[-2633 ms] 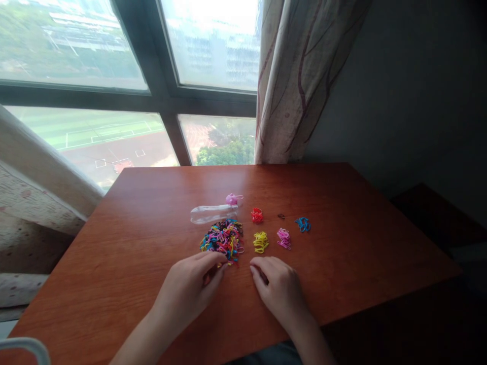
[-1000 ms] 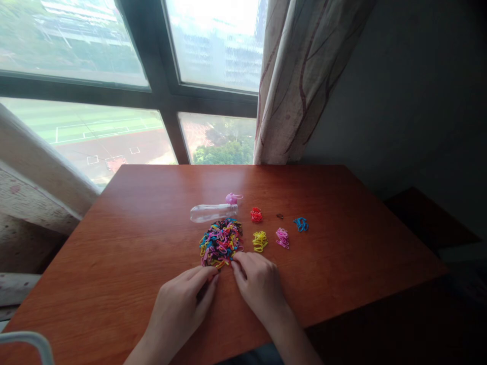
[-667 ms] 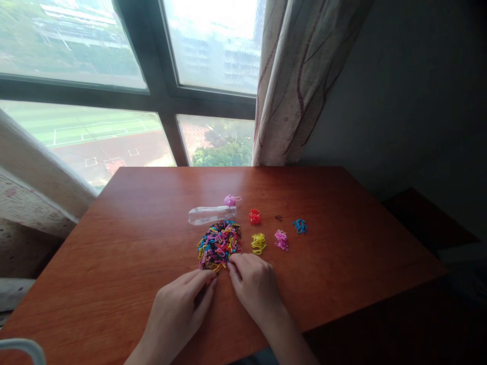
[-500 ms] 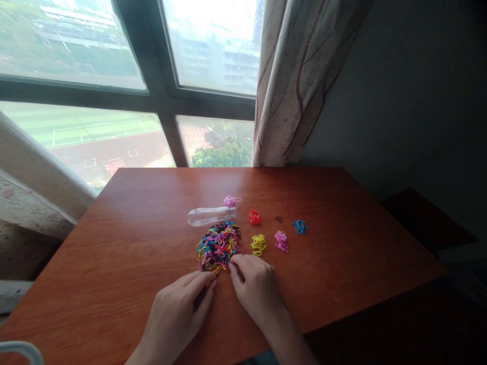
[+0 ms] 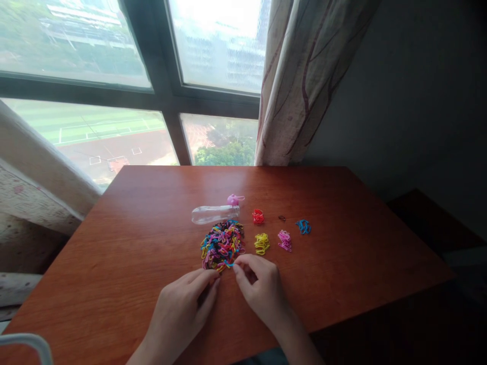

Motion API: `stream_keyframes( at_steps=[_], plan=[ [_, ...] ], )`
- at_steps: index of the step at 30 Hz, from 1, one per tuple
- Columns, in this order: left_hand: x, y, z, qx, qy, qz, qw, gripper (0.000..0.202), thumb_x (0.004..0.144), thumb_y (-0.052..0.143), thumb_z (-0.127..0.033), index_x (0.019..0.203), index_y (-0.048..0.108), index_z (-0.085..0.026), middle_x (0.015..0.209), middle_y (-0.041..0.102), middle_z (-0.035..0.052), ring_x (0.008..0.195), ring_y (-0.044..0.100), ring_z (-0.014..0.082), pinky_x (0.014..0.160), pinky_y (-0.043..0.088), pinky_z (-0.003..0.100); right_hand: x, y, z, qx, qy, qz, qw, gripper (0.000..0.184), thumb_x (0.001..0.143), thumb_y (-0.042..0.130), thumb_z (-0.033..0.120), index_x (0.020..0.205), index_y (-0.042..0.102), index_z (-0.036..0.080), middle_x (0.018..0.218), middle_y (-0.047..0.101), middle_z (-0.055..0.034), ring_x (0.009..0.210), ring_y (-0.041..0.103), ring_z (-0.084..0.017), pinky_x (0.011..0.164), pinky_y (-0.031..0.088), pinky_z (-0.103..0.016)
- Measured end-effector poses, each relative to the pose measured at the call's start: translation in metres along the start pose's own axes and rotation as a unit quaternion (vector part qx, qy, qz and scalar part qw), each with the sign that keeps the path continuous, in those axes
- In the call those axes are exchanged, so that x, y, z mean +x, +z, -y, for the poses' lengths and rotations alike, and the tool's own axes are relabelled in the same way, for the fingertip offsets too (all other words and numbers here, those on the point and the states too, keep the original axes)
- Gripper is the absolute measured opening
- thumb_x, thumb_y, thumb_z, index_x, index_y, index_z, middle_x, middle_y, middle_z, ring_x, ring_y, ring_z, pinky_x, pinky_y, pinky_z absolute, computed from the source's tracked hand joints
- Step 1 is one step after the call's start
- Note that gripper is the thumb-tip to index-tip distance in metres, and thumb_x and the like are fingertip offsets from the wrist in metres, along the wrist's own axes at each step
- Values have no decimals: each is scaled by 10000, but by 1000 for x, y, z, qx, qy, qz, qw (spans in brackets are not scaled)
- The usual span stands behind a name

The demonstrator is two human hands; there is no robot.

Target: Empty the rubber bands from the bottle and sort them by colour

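A mixed heap of small coloured rubber bands (image 5: 222,243) lies on the wooden table (image 5: 342,263). My right hand (image 5: 261,284) pinches a blue rubber band (image 5: 229,264) at the heap's lower right edge, with thumb and forefinger closed on it. At the lower left edge, the thumb and forefinger of my left hand (image 5: 186,299) are pressed close together; what lies between them is too small to make out. Sorted by colour to the right are yellow bands (image 5: 262,244), pink bands (image 5: 284,241), red bands (image 5: 257,217), blue bands (image 5: 303,226) and a little black band (image 5: 282,218).
Behind the heap a clear plastic bottle (image 5: 213,214) lies on its side, with a pink cap (image 5: 233,199) by its neck. A white curved tube (image 5: 34,340) shows at the lower left. The window (image 5: 167,101) and a curtain (image 5: 297,101) stand beyond the table.
My right thumb and forefinger have drawn slightly away from the heap, and the blue band now shows between them and the heap. The whole view has shifted a little.
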State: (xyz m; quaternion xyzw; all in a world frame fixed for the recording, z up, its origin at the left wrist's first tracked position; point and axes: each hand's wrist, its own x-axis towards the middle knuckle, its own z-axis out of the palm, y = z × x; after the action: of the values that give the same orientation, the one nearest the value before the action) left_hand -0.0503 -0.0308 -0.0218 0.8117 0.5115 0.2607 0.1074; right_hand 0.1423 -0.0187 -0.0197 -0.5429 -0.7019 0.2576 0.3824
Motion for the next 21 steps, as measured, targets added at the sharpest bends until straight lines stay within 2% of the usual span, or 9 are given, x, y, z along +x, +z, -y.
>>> stream_keyframes(
  at_steps=[5, 8, 12, 16, 18, 21],
  plan=[
    [-1, -1, -1, 5, 0, -3, 1000, 186, 930, 491, -300, 938, 670, -253, 867, 756, 0, 707, 720, 161, 609, 536, 232, -2, -6, 1, 28, 9, -13, 999, 135, 890, 541, 223, 835, 663, 207, 693, 652, 8, 621, 588, -128, 581, 421, -210],
    [-2, 0, -1, 9, 2, -6, 1000, 183, 929, 491, -301, 935, 667, -252, 861, 754, 1, 703, 719, 160, 604, 533, 229, -2, -21, -9, 28, 35, -47, 998, 186, 907, 534, 288, 822, 676, 203, 673, 653, 1, 576, 582, -127, 550, 436, -209],
    [-1, 0, -1, 17, 8, -7, 1000, 174, 927, 493, -299, 926, 661, -255, 854, 749, -6, 701, 717, 163, 598, 529, 239, 1, -58, -46, -35, 95, -143, 984, 258, 898, 552, 397, 853, 703, 193, 694, 676, -25, 596, 606, -152, 571, 465, -230],
    [0, -1, -1, 23, 13, -7, 1000, 179, 927, 492, -300, 916, 664, -254, 850, 748, -9, 691, 717, 165, 593, 531, 249, 7, -99, -91, -134, 157, -214, 955, 330, 861, 564, 473, 858, 710, 177, 696, 681, -50, 628, 621, -184, 589, 455, -257],
    [0, -1, -1, 22, 13, -7, 1000, 183, 926, 491, -300, 916, 668, -254, 851, 749, -8, 692, 717, 165, 594, 534, 248, 12, -113, -108, -166, 173, -216, 946, 357, 852, 553, 492, 862, 712, 173, 700, 684, -58, 632, 624, -192, 597, 446, -268],
    [1, -2, -2, 20, 14, -12, 1000, 193, 926, 485, -298, 911, 672, -254, 849, 753, -6, 690, 717, 160, 594, 534, 237, 19, -121, -123, -189, 181, -210, 942, 401, 844, 529, 521, 878, 721, 170, 693, 690, -65, 621, 627, -197, 586, 431, -274]
  ],
)
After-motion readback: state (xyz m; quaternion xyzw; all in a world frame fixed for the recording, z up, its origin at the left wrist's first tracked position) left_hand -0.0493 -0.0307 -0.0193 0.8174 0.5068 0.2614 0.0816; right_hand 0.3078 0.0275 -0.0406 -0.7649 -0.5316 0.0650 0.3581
